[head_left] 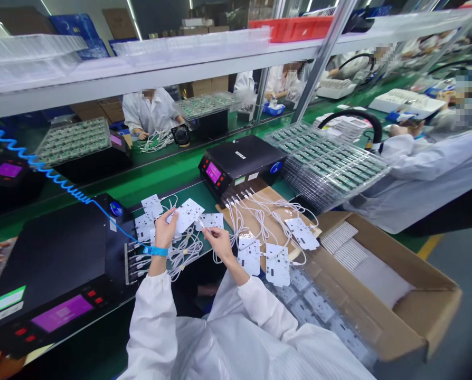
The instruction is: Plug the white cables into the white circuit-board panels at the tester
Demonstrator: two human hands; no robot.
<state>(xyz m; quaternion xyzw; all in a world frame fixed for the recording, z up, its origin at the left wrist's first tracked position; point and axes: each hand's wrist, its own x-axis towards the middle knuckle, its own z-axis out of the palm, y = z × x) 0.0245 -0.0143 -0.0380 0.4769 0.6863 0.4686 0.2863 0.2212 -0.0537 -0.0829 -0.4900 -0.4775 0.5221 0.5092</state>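
Note:
My left hand grips the left edge of a white circuit board, held up and tilted above the green bench. A blue band is round that wrist. At the board's lower right, my right hand pinches the white plug of a cable against or close to its edge; whether it is seated I cannot tell. More white boards lie just behind and beside my hands. Below them is a tangle of white cables.
Black testers with lit screens stand at left and centre. Cabled boards rest on and over a brown cardboard sheet. At right are a cardboard box and a clear tray of boards. A coiled blue cord crosses the left. Co-workers sit nearby.

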